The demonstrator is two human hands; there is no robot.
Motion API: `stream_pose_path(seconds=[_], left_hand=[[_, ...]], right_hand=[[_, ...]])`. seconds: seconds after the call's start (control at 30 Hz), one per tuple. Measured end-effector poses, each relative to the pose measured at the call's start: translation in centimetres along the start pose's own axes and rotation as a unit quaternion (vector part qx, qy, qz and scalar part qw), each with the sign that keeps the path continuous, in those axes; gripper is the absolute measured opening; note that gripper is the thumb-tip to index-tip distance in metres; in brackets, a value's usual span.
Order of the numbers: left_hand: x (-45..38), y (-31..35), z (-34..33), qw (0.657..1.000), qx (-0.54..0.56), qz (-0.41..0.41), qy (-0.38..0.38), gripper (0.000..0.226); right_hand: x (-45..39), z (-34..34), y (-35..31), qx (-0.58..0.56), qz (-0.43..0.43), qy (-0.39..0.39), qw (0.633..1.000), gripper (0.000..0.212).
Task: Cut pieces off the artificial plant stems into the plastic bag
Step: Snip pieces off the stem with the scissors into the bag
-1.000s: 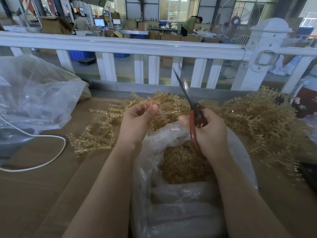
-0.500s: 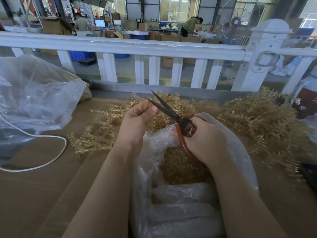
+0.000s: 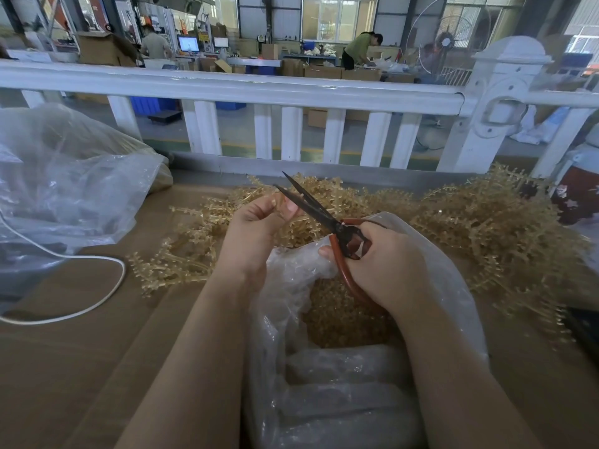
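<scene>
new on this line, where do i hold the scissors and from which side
Grip the scissors by the red loop handles, coming from the near right, as the right hand does. The open dark blades point up-left toward the stem pinched in the left hand, so only the handle end is safe.

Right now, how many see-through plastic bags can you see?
2. One plastic bag sits open between the arms, with cut pieces inside. Another plastic bag lies far left on the table. More may be hidden out of view.
</scene>
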State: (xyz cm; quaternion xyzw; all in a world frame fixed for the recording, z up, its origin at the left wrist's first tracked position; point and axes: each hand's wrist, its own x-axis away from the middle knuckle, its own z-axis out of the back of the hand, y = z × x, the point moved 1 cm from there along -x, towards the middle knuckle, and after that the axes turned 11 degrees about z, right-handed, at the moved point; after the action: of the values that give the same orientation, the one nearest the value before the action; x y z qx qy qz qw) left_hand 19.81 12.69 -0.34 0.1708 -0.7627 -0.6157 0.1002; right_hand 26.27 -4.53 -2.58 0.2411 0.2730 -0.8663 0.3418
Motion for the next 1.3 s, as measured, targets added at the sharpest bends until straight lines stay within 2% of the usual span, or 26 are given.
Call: stream_pose_path(seconds=[0.1,0.27,0.4,0.63,1.03,1.23,1.3], left_hand=[[-0.04,-0.11,0.03,1.0,0.005,0.0,-0.001,0.012],[-0.07,-0.14,-0.11,1.0,0.002,-0.001,-0.014,0.032],[-0.13,-0.15,-0.09,1.0,0.006,0.001,-0.011,0.032],[0.0,-0.06,-0.11,1.0,-0.004,-0.015,-0.004,0.034],[0.1,0.12,-0.11,1.0,0.013,-0.012,-0.007,0.033],[-0.21,-0.18,-0.03,1.0,0.02,0.011,0.006,0.015],[-0.27,-0.23,0.02,0.999,0.025,0.019,0.012,0.01]], right_hand=[[-0.07,0.04,0.07,-0.023,-0.002,-0.02,1.0,0.063],[-0.08,-0.13,0.34,-0.073,-0.031,-0.056,0.995,0.049],[-0.09,-0.27,0.25,-0.075,-0.041,-0.053,0.995,0.055],[0.12,-0.01,-0.11,-0.025,-0.004,0.012,1.0,0.071],[0.0,0.13,-0.51,-0.03,-0.015,0.015,0.999,0.066],[-0.03,0.09,-0.39,-0.047,-0.018,0.01,0.999,0.072],[0.01,0.02,-0.33,-0.048,-0.019,0.006,0.999,0.068]])
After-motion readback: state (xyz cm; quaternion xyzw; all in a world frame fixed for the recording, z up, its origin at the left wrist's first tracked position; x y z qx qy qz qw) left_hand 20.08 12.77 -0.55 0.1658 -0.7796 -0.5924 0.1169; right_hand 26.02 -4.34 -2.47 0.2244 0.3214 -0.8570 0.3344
